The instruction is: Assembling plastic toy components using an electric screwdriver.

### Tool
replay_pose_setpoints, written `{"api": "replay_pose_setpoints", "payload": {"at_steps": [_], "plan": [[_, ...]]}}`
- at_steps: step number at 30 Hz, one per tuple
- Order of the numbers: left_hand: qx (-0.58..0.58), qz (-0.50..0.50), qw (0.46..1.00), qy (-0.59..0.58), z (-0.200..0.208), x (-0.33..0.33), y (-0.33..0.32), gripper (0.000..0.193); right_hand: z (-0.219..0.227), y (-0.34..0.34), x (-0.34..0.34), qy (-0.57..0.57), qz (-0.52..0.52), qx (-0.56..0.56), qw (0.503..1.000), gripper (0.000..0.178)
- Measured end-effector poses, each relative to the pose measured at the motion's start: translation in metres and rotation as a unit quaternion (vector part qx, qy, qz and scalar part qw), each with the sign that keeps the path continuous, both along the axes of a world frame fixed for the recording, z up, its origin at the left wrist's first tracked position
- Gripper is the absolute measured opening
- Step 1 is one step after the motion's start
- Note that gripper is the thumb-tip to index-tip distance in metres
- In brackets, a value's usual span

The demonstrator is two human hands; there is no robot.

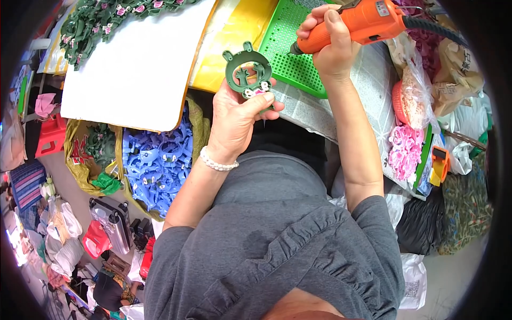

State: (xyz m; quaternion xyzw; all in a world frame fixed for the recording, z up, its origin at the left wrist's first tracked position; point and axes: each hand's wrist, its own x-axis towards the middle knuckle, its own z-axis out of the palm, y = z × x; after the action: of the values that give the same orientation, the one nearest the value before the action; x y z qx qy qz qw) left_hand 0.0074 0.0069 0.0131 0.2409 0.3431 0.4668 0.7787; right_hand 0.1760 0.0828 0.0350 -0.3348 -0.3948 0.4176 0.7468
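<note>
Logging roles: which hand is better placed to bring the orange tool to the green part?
Probably the right hand: it grips the orange tool, while the left hand holds the green part.

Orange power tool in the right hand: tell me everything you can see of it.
The orange power tool has a smooth, plastic-looking body with a pale label, a dark nose and a black ribbed cord at the rear. The right hand grips its front part. It slants, nose toward the picture's lower left, over the green perforated tray. Whether it is running cannot be told.
</note>
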Motion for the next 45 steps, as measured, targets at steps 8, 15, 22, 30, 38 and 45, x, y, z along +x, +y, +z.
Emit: {"api": "replay_pose_setpoints", "payload": {"at_steps": [8,15,22,30,38,45], "plan": [[-0.002,-0.009,1.0,0.001,-0.002,0.002,0.0,0.04,-0.003,0.001,0.0,0.008,0.008,0.009,1.0,0.021],[-0.002,-0.008,1.0,0.005,-0.003,0.002,0.001,0.039,-0.003,0.001,-0.002,-0.009,0.01,0.013,1.0,0.022],[-0.002,-0.009,1.0,0.009,-0.002,0.004,0.002,0.038,0.0,0.0,-0.003,-0.017,0.016,-0.001,1.0,0.02],[0.0,-0.002,0.999,0.034,0.001,0.005,-0.001,0.033,0.028,-0.013,-0.001,0.023,0.037,0.044,0.998,0.032],[0.024,0.007,0.998,0.062,0.013,0.008,-0.003,0.029,0.066,-0.061,-0.001,-0.062,0.278,0.173,0.943,0.074],[0.076,0.026,0.996,0.038,0.016,0.009,-0.005,0.028,0.062,-0.068,-0.01,-0.106,0.317,0.215,0.918,0.073]]}}
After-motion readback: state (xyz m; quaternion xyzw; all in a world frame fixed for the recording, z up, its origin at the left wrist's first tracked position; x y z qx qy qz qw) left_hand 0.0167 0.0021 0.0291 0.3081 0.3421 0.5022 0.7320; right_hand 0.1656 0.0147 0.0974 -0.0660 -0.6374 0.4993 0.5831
